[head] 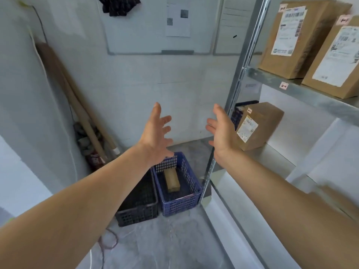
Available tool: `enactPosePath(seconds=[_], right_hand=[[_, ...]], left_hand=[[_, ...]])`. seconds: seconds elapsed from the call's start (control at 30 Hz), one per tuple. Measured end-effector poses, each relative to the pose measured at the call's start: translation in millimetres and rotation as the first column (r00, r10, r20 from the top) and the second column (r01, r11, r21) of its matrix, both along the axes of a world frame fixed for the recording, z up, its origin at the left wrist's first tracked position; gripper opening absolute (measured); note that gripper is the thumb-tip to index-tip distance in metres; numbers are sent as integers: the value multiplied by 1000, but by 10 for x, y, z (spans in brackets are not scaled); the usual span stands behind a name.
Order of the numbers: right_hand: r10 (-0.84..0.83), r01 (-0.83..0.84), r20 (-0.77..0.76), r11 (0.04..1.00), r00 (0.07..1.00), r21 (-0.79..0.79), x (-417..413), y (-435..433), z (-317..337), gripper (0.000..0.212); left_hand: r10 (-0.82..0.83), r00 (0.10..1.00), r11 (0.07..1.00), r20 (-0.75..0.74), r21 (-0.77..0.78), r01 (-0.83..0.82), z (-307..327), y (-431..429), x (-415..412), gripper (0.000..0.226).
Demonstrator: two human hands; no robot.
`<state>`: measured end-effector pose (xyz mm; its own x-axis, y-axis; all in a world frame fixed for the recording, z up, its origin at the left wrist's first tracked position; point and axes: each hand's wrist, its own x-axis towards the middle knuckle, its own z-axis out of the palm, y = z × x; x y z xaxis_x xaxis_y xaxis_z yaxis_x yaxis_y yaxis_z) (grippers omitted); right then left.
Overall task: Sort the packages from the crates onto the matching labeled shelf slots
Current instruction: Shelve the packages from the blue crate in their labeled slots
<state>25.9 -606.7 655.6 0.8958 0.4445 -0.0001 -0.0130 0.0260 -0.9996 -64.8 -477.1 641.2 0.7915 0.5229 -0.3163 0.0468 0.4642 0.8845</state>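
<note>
Your grip is wide on both sides and holds nothing; the bare left hand [157,131] and the bare right hand [221,131] are raised in front of you, palms facing each other, fingers spread and thumbs up; the one package left to fetch, a small brown oblong cardboard parcel [172,180], lies flat on the bottom of the blue perforated plastic crate [180,205], down on the floor, below the hands and between them; its long axis runs away from you, along the crate's longer side, so a reach straight down with the two palms closing on its long flanks looks the natural move; in this view your left hand sits over the crate's far rim and seems the nearer of the two, though depth is hard to judge; the black perforated plastic crate [139,212] touches the blue one on its left and shows no package; both stand on the mottled grey floor [155,245], just beside the grey metal shelf rack [291,88] on your right, which already carries two large brown labelled cartons [297,39] above a pink slot tag [283,86] and a smaller brown carton [258,127] one level lower; behind is a pale wall with a whiteboard [147,26].
</note>
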Motion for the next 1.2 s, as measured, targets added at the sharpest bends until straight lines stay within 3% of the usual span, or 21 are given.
enactPosePath(seconds=[0.13, 0.3, 0.63, 0.97, 1.2], right_hand=[[84, -84, -33, 996, 996, -10, 328, 458, -99, 80], [146, -145, -75, 989, 986, 15, 899, 945, -188, 53], [243, -245, -136, 969, 961, -3, 1735, 1761, -378, 44], [205, -219, -155, 973, 966, -78, 2399, 2682, -760, 51], [119, -149, -184, 975, 976, -162, 2927, 3472, -1184, 26]], left_hand=[[80, 996, 997, -25, -4, -81, -64, 371, 213, 85], [142, 989, 990, -51, -7, -143, -126, 761, 608, 86], [264, 961, 963, -84, -39, -268, -343, 1413, 1247, 86], [253, 961, 960, -112, -95, -263, -803, 2451, 1960, 86], [178, 969, 958, -170, -194, -210, -1264, 3278, 2570, 86]])
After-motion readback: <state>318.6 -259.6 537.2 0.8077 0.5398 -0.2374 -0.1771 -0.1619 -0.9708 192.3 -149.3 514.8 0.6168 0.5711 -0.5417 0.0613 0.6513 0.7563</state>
